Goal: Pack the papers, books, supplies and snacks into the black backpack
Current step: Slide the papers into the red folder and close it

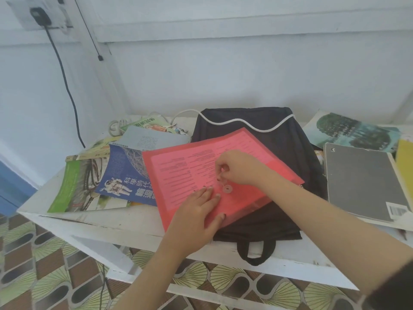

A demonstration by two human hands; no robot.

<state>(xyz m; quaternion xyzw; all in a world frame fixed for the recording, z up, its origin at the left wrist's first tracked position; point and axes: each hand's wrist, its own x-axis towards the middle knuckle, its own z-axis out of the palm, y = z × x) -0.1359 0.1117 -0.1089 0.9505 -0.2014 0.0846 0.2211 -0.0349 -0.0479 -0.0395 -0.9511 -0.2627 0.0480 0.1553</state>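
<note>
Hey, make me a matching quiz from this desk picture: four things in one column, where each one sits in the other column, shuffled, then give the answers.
Things
1. red folder
2. blue astronaut book
3. grey notebook
4. black backpack

Places
A. to the right of the backpack
B. beneath the left hand and right hand
C. lying flat under the folder
D. to the left of the folder

Pairs: 1-B, 2-D, 3-A, 4-C
</note>
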